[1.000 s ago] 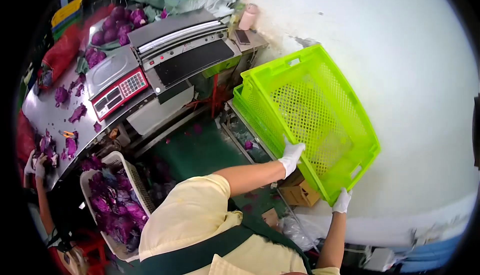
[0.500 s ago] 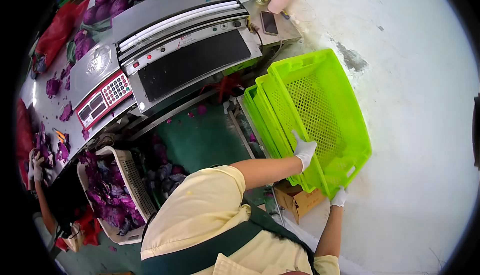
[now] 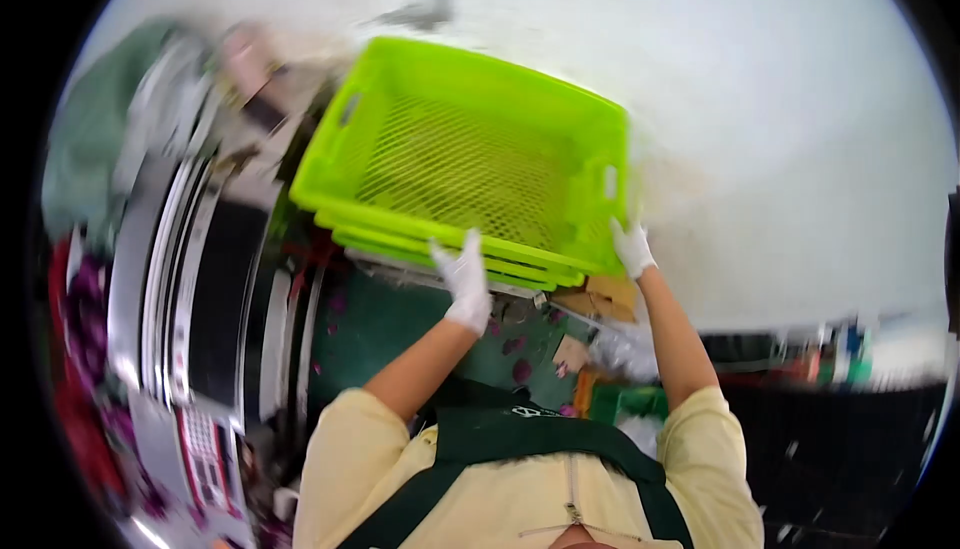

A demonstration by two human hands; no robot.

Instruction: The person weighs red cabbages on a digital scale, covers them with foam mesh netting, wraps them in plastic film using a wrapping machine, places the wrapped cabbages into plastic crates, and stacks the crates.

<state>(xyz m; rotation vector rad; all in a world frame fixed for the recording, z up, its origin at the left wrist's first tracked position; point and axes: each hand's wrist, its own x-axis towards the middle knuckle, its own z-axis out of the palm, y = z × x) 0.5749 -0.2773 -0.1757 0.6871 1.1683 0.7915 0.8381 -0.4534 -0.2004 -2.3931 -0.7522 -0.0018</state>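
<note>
A bright green plastic crate [image 3: 465, 74] with a mesh bottom tops a stack of nested green crates in front of me. My left hand [image 3: 466, 284], in a white glove, is at the stack's near rim with thumb and fingers spread apart. Its fingertips overlap the rim; whether they press on it I cannot tell. At the near right corner, below the handle slot, my right hand [image 3: 633, 249] holds the crate's edge, also gloved in white. Part of its grip is blurred. Nothing lies inside the top crate.
A cardboard box [image 3: 605, 297] sits beneath the stack's right end. Left stands a wrapping machine [image 3: 225, 299], with a keypad scale [image 3: 205, 459] nearer me. A pink bottle [image 3: 248, 57] and a phone [image 3: 263, 114] rest behind it. Purple leaf scraps dot the green floor [image 3: 400, 334].
The view has swung right, so the crates appear further left and the machine is at the left edge. My left hand's fingers no longer reach over the rim into the crate as before.
</note>
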